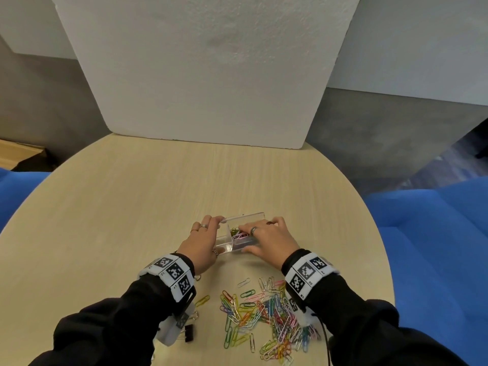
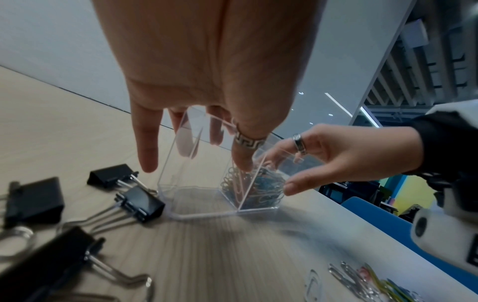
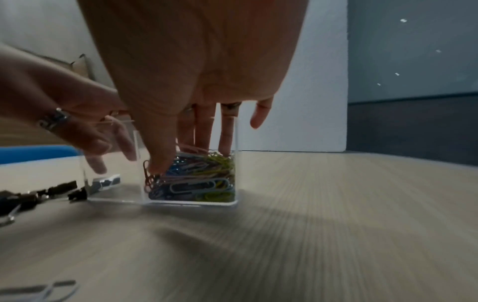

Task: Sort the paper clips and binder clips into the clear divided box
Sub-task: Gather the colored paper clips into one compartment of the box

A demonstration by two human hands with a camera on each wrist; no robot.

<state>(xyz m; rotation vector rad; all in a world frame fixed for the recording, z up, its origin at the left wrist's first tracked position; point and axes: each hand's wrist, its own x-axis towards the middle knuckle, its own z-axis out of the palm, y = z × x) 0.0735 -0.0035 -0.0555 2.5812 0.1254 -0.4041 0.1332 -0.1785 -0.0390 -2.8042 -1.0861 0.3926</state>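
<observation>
The clear divided box (image 1: 246,216) stands on the round wooden table (image 1: 126,207). My left hand (image 1: 208,236) grips its left compartment (image 2: 181,179), which holds nothing, with the ringed thumb on the near wall and the fingers on the far wall. My right hand (image 1: 252,239) holds the right compartment, thumb on the near wall and fingers reaching over the coloured paper clips (image 3: 196,181) inside. A loose pile of coloured paper clips (image 1: 264,318) lies close to me. Black binder clips (image 2: 141,202) lie just left of the box, under my left wrist.
A white foam board (image 1: 206,75) stands upright at the table's far edge. Blue seats (image 1: 435,247) flank the table on both sides. A few silver paper clips (image 2: 346,277) lie near the table's right edge.
</observation>
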